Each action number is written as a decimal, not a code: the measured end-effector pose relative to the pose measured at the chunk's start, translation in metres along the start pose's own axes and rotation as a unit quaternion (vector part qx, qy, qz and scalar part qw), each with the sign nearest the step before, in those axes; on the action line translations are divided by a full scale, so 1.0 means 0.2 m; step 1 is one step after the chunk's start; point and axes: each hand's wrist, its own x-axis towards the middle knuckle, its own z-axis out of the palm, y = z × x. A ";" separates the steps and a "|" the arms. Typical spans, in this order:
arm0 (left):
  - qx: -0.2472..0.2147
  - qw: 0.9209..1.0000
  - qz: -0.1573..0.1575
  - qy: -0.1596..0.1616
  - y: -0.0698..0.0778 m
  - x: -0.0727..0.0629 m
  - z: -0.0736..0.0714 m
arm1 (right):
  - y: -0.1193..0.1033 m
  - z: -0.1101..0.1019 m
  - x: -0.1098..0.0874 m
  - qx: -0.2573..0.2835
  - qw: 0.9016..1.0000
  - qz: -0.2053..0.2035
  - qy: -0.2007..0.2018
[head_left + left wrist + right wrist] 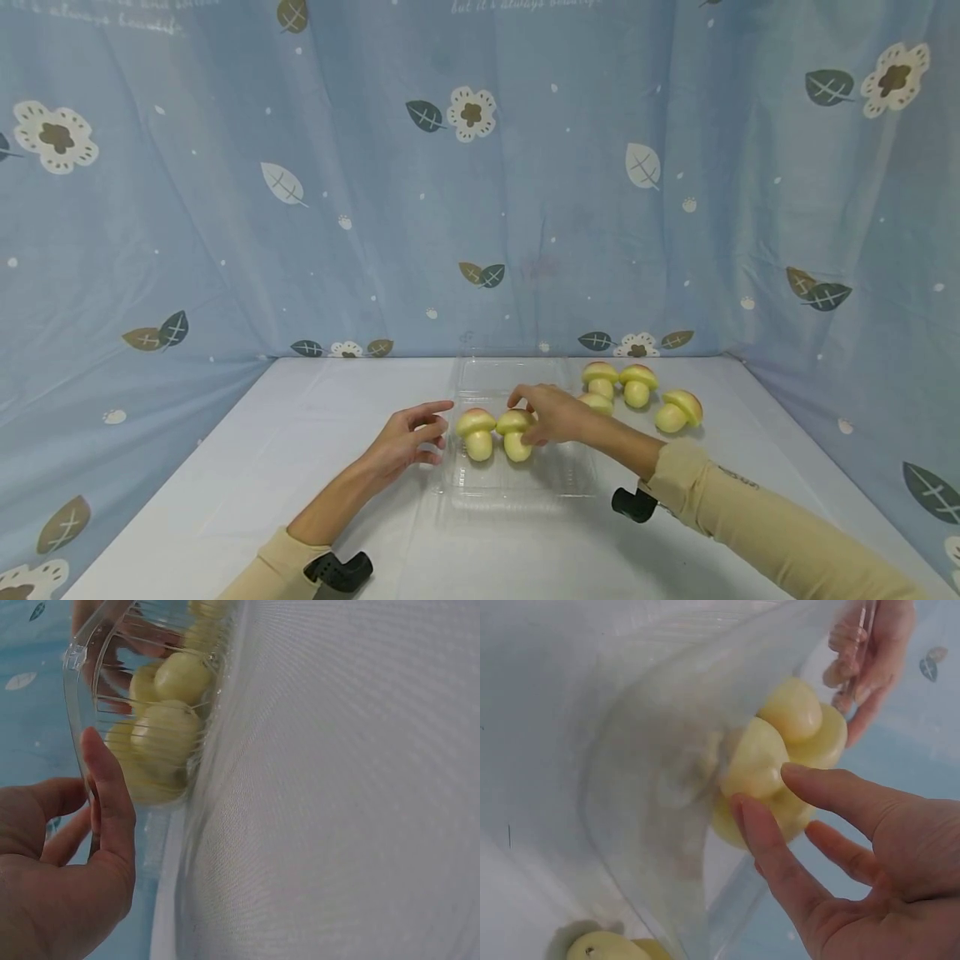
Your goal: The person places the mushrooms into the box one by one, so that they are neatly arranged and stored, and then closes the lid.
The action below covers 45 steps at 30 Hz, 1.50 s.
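Two yellow model mushrooms with pinkish cap tops lie side by side in a clear plastic box (480, 485): the left mushroom (479, 447) and the right mushroom (517, 448). My right hand (558, 414) holds the right mushroom, thumb and fingers on either side of it. In the right wrist view, its fingertips (795, 774) meet the pale stem. My left hand (408, 442) is at the box's left side. Its fingers pinch the thin rim (73, 712) in the left wrist view, where both mushrooms show through the ribbed wall.
Several more mushrooms lie on the white table (300, 433) right of the box: one at the back (600, 379), a neighbouring mushroom (637, 385), a tilted mushroom (678, 411), and another partly behind my right arm. The box's clear lid (512, 372) lies folded back toward the patterned curtain (390, 208).
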 end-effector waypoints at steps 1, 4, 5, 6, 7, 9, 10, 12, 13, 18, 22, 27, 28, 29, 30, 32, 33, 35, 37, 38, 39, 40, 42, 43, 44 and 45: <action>0.000 1.000 0.000 0.000 0.00 0.00 0.00 | 0.00 -0.01 0.00 0.007 1.000 0.002 -0.004; -0.001 1.000 -0.001 0.000 0.00 0.00 0.00 | 0.01 -0.03 -0.01 0.022 1.000 0.008 -0.012; -0.002 1.000 -0.001 0.000 0.00 0.00 0.00 | 0.01 -0.05 -0.01 0.026 0.999 0.011 -0.014; -0.002 1.000 -0.001 0.000 0.00 0.00 0.00 | 0.01 -0.06 -0.02 0.027 0.999 0.014 -0.014; -0.003 1.000 -0.001 0.000 0.00 0.00 0.00 | 0.02 -0.07 -0.02 0.029 0.999 0.016 -0.014; -0.004 1.000 -0.002 0.001 0.00 0.00 0.00 | 0.03 -0.10 -0.03 0.034 0.999 0.019 -0.015; -0.003 1.000 -0.002 0.001 0.00 0.00 0.00 | 0.03 -0.11 -0.03 0.038 0.999 0.019 -0.015; -0.004 1.000 -0.002 0.000 0.00 0.00 0.00 | 0.05 -0.12 -0.04 0.049 0.999 0.019 -0.012; -0.005 1.000 -0.002 -0.001 -0.01 0.00 0.01 | 0.06 -0.13 -0.05 0.059 0.998 0.015 -0.010; -0.008 1.000 -0.002 -0.007 -0.01 0.00 0.01 | 0.13 -0.17 -0.09 0.121 0.993 -0.008 0.017; -0.006 1.000 -0.003 -0.008 0.00 0.01 0.01 | 0.18 -0.20 -0.16 0.142 0.988 -0.033 0.048; -0.007 1.000 -0.001 -0.006 0.00 0.01 0.01 | 0.24 -0.21 -0.23 0.125 0.988 -0.039 0.086; -0.008 1.000 -0.001 -0.006 0.00 0.01 0.01 | 0.25 -0.22 -0.24 0.122 0.987 -0.039 0.093; -0.008 1.000 -0.001 -0.006 0.00 0.01 0.01 | 0.26 -0.22 -0.26 0.122 0.987 -0.037 0.099; -0.008 1.000 -0.001 -0.005 0.00 0.00 0.01 | 0.27 -0.22 -0.27 0.122 0.986 -0.037 0.103; -0.009 1.000 -0.001 -0.004 0.00 0.00 0.01 | 0.28 -0.22 -0.29 0.130 0.985 -0.040 0.106; -0.009 1.000 -0.001 -0.004 0.00 0.00 0.01 | 0.28 -0.22 -0.29 0.134 0.984 -0.042 0.107; -0.010 1.000 -0.002 -0.004 0.00 0.00 0.01 | 0.30 -0.22 -0.31 0.140 0.983 -0.047 0.108; -0.011 1.000 -0.004 -0.003 0.00 -0.01 0.01 | 0.31 -0.22 -0.32 0.142 0.982 -0.054 0.112; -0.011 1.000 -0.004 -0.003 0.00 -0.01 0.01 | 0.32 -0.22 -0.33 0.140 0.982 -0.058 0.116; -0.010 1.000 -0.004 -0.002 0.00 -0.01 0.01 | 0.33 -0.22 -0.34 0.137 0.981 -0.061 0.119; -0.009 1.000 -0.004 -0.001 0.00 -0.01 0.01 | 0.34 -0.22 -0.34 0.134 0.981 -0.063 0.124; -0.009 1.000 -0.004 0.001 -0.01 0.00 0.01 | 0.37 -0.21 -0.35 0.134 0.980 -0.065 0.130; -0.008 1.000 -0.003 0.001 -0.01 0.00 0.01 | 0.38 -0.21 -0.35 0.136 0.980 -0.064 0.132; -0.008 1.000 -0.004 0.000 -0.01 0.00 0.01 | 0.39 -0.21 -0.36 0.137 0.980 -0.062 0.133; -0.008 1.000 -0.004 0.000 -0.01 0.00 0.01 | 0.40 -0.21 -0.36 0.141 0.979 -0.059 0.133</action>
